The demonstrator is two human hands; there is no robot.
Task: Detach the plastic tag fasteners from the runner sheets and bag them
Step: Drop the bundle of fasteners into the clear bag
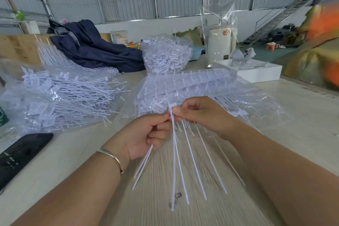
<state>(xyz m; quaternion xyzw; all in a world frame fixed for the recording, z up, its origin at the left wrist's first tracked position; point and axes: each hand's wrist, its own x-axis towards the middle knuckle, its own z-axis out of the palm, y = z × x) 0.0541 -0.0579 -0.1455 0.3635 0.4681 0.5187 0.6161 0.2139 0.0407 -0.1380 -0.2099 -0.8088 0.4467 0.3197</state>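
Both hands meet over the middle of the wooden table. My left hand [146,134] grips a small bundle of white plastic tag fasteners [174,161], whose long tails hang toward me. My right hand [198,112] pinches the head of one fastener at the near edge of the runner sheets [192,84], which lie stacked on clear plastic just beyond the hands. At the left, a clear bag of loose fasteners [60,97] lies flat. Another bag heaped with fasteners [165,55] stands behind the sheets.
A black phone [20,154] lies at the left edge. Dark blue cloth [91,49] and more runner sheets [53,57] sit at the back left. At the back right stand a white box [256,73] and a white cylinder [219,46]. An orange blur [321,42] fills the right.
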